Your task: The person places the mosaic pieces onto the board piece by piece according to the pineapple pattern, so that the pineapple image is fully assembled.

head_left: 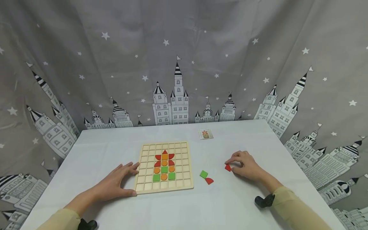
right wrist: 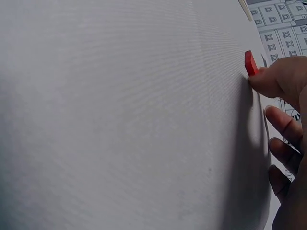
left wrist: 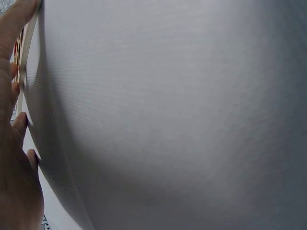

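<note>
A wooden grid board (head_left: pixel 164 187) lies on the white table, with red, orange and green pieces set in its middle cells. My left hand (head_left: pixel 119 179) rests flat against the board's left edge, fingers straight; the left wrist view shows those fingers (left wrist: pixel 17 120) along the board edge (left wrist: pixel 29 45). My right hand (head_left: pixel 244 164) pinches a small red piece (head_left: pixel 227 167) on the table to the right of the board. The same red piece (right wrist: pixel 250 62) shows at my fingertips in the right wrist view. A loose green square (head_left: pixel 203 174) and a red quarter-round piece (head_left: pixel 209 180) lie between board and right hand.
A small pattern card (head_left: pixel 205 134) lies near the table's far edge. A grey curtain printed with castles and stars hangs behind and around the table (head_left: pixel 95 153). Black wrist straps (head_left: pixel 264 201) show on my forearms.
</note>
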A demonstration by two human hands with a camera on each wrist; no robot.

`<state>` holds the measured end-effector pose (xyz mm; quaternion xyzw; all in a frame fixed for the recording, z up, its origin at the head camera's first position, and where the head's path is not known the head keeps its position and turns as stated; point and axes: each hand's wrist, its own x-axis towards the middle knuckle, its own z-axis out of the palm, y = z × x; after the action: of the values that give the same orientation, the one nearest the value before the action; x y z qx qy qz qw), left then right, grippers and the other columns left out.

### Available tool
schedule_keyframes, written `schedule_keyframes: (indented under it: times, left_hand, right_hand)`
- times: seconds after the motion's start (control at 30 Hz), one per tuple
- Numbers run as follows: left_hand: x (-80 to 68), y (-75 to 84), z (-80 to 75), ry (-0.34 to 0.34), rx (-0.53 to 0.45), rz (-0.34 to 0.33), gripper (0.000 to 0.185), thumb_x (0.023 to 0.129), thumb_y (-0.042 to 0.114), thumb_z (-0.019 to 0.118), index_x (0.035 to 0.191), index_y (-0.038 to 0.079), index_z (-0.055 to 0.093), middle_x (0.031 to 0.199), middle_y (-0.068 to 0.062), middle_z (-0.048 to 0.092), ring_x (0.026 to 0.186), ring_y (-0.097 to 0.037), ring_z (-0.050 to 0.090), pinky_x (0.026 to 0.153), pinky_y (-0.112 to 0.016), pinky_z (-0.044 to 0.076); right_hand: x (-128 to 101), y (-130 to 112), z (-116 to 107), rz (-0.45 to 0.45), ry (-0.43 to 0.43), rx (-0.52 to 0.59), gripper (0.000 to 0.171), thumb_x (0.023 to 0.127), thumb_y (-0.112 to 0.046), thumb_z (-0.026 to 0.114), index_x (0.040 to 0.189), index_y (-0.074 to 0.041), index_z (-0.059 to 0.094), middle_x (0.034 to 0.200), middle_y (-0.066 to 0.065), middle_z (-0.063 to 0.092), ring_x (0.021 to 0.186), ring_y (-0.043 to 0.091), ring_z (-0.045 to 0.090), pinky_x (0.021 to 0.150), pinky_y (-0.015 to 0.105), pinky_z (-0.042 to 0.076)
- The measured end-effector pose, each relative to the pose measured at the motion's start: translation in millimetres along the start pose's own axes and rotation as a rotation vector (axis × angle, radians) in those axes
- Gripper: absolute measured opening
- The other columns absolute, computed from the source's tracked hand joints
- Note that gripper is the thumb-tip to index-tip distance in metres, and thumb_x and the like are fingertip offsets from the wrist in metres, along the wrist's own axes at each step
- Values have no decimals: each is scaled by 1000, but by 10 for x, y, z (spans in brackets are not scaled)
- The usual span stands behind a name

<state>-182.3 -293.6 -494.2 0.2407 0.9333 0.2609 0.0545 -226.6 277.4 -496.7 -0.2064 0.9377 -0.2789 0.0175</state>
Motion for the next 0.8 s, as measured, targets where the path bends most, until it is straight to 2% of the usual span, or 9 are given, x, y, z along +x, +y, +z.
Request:
schedule_keyframes:
  times: [0.13,0.27,0.5,0.8]
  left_hand:
    - [-41,-1,17,3,-5,0,80,72,67,81,132,19,60,162,-4,40,151,-39,28,123,-63,13]
    - [-47,6,19,15,-4,11,79,72,66,82,131,18,61,161,-6,41,150,-39,29,122,-64,15]
    - [-46,14,13,2,-1,2,80,72,66,82,132,18,60,162,-5,40,150,-39,28,123,-63,13]
    - [2,23,3,-19,14,-39,85,71,69,81,135,17,60,163,-3,38,152,-36,25,124,-60,12]
  right_hand:
    - [-22,5,56,4,28,17,19,86,-23,82,98,-35,74,112,-6,59,111,24,48,93,49,41]
    - [-30,9,79,13,47,32,19,83,-27,85,91,-37,70,110,-8,58,110,24,47,92,48,41]
    - [-40,-18,127,33,64,26,26,80,-38,87,102,-35,75,113,-7,59,115,25,47,97,51,39]
    - [-9,-84,192,20,99,23,23,80,-35,88,100,-35,76,113,-5,60,117,28,46,99,53,37]
